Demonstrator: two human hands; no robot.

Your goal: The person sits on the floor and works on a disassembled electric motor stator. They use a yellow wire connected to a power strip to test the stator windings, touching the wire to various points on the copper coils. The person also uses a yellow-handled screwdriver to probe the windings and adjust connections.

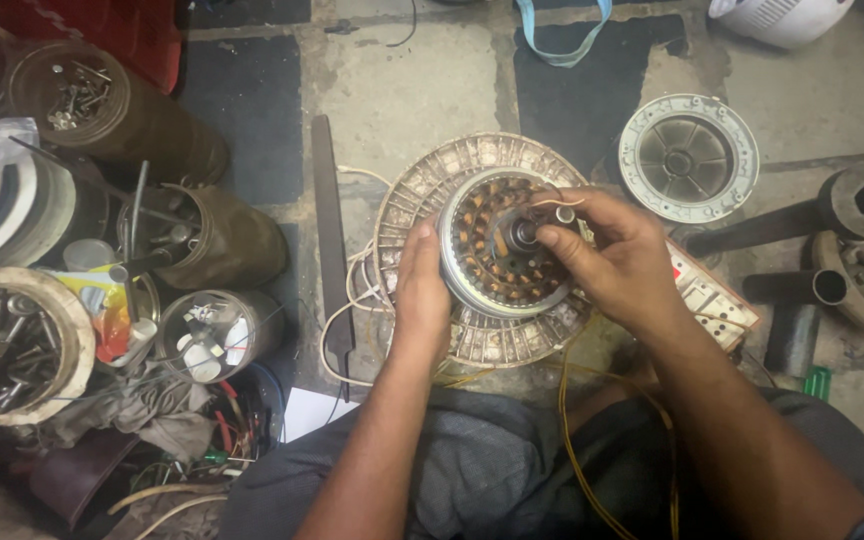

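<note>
A round fan motor [497, 245] with copper windings and a metal ring lies on a ribbed, pale circular cover [422, 190] on the floor. My left hand [420, 285] grips the motor's left rim. My right hand [607, 255] reaches over from the right, its fingertips pinching the central shaft [524, 235]. White wires [337, 330] trail off to the left and yellow wires [567, 420] run down over my lap.
Several open tins of bolts and tools [12, 345] crowd the left side. A flat metal bar [330, 240] lies left of the motor. A second round cover [689, 157], a switchboard [712, 300] and heavy pipe sockets [832, 215] sit to the right.
</note>
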